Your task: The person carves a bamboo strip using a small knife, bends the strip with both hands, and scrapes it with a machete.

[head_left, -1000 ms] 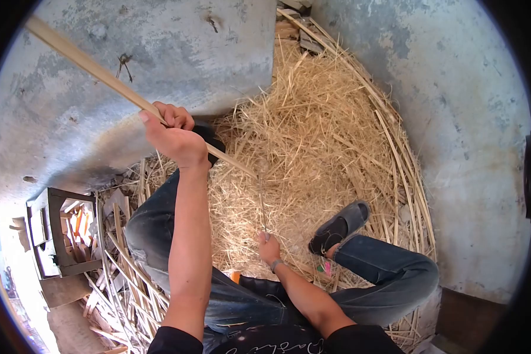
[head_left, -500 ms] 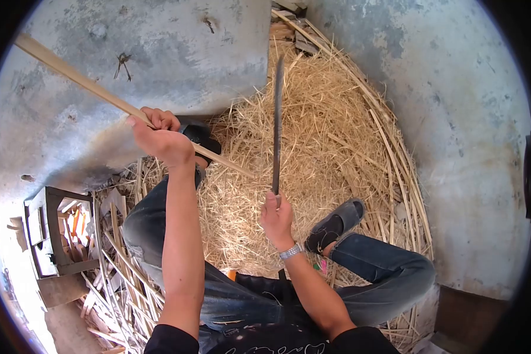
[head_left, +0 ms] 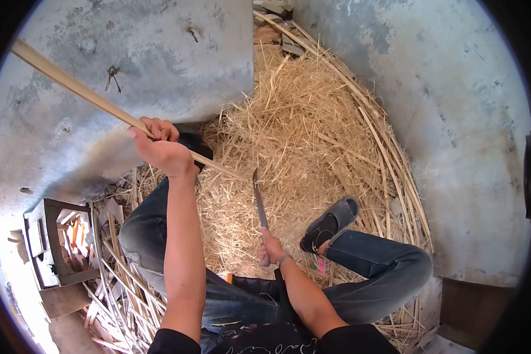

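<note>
My left hand (head_left: 161, 146) is wrapped around a long, pale bamboo strip (head_left: 76, 87). The strip slants from the upper left down to its lower end near the middle of the view. Lower down, my right hand (head_left: 271, 247) grips the handle of a long, dark-bladed knife (head_left: 259, 202). Its blade points up and slightly left. The knife's tip lies right by the strip's lower end; whether they touch, I cannot tell. Shavings (head_left: 301, 118) cover the floor below both hands.
Grey walls (head_left: 159, 59) close in at left and right. My bent legs (head_left: 371, 259) frame the shavings, with a sandal (head_left: 339, 215) on the right. More bamboo strips (head_left: 398, 159) line the right wall. A dark-framed stool-like object (head_left: 71, 275) stands at left beside loose strips (head_left: 121, 295).
My right hand has come down and a little left, and the knife, upright before, now sits lower and leans left. My left hand still grips the strip in nearly the same place.
</note>
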### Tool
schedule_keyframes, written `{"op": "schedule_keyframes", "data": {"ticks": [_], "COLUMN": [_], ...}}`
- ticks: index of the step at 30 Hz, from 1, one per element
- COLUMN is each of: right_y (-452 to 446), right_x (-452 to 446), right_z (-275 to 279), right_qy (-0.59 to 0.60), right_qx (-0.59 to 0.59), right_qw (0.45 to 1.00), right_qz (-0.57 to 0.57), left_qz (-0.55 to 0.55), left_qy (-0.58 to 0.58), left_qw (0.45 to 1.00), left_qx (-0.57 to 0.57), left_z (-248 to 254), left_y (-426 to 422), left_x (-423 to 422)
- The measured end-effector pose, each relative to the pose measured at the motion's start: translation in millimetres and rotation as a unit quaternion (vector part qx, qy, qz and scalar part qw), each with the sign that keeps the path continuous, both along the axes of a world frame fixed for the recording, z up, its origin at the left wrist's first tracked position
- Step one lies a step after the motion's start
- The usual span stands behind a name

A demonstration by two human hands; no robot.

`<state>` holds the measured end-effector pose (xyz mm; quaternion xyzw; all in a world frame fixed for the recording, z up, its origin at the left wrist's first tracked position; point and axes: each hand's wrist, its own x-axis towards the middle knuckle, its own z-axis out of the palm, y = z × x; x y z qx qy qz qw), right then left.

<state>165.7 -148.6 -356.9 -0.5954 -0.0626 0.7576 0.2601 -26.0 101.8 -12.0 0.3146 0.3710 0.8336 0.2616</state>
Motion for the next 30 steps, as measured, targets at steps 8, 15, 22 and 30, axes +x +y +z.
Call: {"op": "schedule_keyframes", "data": {"ticks": [8,15,22,30], "right_y": [67.8,53.6,13.3,62.8], "right_x": [-9.7,-45.2,-33.7,-35.9], "right_z": [113.9,118.0,46.4,140.2], "right_qy": [-0.092,-0.127,-0.195,-0.145], "right_qx": [0.159,0.357,0.053,0.141], "right_qw": [0.981,0.909,0.977,0.976], "right_qz": [-0.07,-0.174,0.072,-0.084], "left_qz": [-0.087,-0.185,-0.223,-0.221], "left_qy": [0.026,0.033,0.045,0.049], "left_qw": [0.996,0.982,0.974,0.974], "left_qx": [0.018,0.023,0.022,0.017], "left_z": [1.5,1.8,1.7,1.7], "left_y": [0.0,10.8,7.9,-0.2], "left_x": [0.1,-8.5,1.7,11.9]}}
